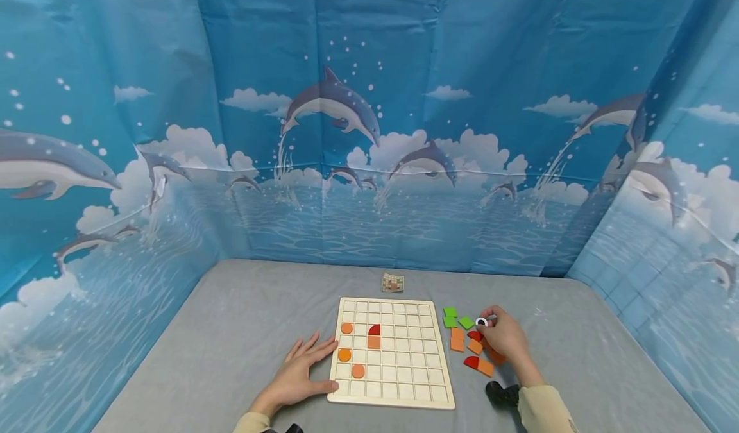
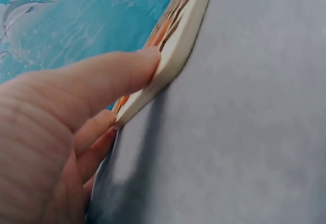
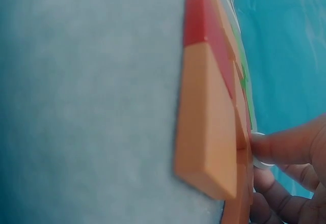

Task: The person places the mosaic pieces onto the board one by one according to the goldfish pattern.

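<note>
A pale wooden grid board [image 1: 404, 376] lies flat on the table. My left hand [image 1: 297, 372] is at its left edge, fingers spread and fairly straight, thumb touching near the lower left corner. In the left wrist view, the thumb presses on the board's rim [image 2: 175, 63]. Three orange discs [image 1: 358, 371], a red quarter-round piece [image 1: 374, 330] and an orange square [image 1: 374, 342] sit in its cells. To the right of the board, my right hand [image 1: 507, 338] pinches a white disc [image 1: 481, 322] with a dark centre between thumb and fingers, above loose pieces.
Green squares [image 1: 450, 322], orange squares [image 1: 457, 340] and red quarter-round pieces [image 1: 471, 362] lie loose right of the board, some partly under the right hand. A small patterned card [image 1: 393, 283] is behind the board. A blue dolphin curtain [image 1: 369, 228] surrounds the grey table [image 1: 231, 330].
</note>
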Tool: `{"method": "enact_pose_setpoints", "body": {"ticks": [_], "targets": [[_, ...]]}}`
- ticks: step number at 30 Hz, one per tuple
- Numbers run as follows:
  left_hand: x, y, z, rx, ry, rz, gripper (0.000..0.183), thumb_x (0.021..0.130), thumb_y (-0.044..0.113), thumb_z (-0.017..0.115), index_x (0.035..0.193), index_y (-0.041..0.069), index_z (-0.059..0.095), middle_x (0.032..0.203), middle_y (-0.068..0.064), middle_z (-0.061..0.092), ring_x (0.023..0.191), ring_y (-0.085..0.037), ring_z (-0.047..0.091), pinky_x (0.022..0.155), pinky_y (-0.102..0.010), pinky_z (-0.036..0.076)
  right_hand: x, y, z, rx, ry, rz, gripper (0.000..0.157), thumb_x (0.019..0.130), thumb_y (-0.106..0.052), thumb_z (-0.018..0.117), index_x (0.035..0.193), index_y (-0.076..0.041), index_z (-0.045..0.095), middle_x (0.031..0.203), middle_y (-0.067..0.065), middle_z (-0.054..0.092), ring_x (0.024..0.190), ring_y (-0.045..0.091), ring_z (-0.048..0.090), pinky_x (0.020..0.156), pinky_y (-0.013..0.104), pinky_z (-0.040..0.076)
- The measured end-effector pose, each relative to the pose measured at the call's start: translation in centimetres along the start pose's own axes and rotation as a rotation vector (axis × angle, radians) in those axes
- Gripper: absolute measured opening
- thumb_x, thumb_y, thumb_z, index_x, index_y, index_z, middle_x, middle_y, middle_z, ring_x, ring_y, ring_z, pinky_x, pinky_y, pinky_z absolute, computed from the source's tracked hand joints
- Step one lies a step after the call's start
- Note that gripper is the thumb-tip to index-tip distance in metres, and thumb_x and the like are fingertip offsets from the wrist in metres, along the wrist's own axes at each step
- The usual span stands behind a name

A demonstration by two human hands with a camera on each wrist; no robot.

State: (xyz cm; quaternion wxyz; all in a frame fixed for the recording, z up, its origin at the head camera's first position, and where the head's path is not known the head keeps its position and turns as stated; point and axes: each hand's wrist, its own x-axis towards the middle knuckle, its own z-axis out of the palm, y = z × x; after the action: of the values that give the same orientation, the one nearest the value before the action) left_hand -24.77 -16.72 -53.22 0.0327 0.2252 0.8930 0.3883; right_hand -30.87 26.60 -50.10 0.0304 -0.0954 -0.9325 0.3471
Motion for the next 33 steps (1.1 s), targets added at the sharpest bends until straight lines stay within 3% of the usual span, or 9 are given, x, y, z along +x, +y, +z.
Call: {"method": "enact_pose_setpoints", "body": {"ticks": [22,33], "targets": [[0.1,0.4,0.2,-0.023,0.040,-0.041,0.073,0.076,0.047,0.074,0.138,0.015,0.053,0.143,0.000,0.045,0.139,-0.035,0.021,0.110,-0.053,0.001,-0.6,0.1,-0.6,0.105,0.028,0.038,0.023,0.087,-0.012,0.066,0.099,0.003,0.053,0.077,0.012,0.054,0.061,0.022,0.050,0.048,0.028,0.044],[-0.1,0.6,0.2,-0.016,0.049,-0.041,0.072,0.077,0.047,0.073,0.139,0.014,0.052,0.143,-0.001,0.045,0.139,-0.035,0.020,0.109,-0.053,0.000,-2.1,-2.7,-0.7,0.147,0.020,-0.041,0.022,0.085,-0.018,0.069,0.091,0.002,0.060,0.073,0.007,0.057,0.059,0.019,0.049,0.049,0.030,0.042]]}}
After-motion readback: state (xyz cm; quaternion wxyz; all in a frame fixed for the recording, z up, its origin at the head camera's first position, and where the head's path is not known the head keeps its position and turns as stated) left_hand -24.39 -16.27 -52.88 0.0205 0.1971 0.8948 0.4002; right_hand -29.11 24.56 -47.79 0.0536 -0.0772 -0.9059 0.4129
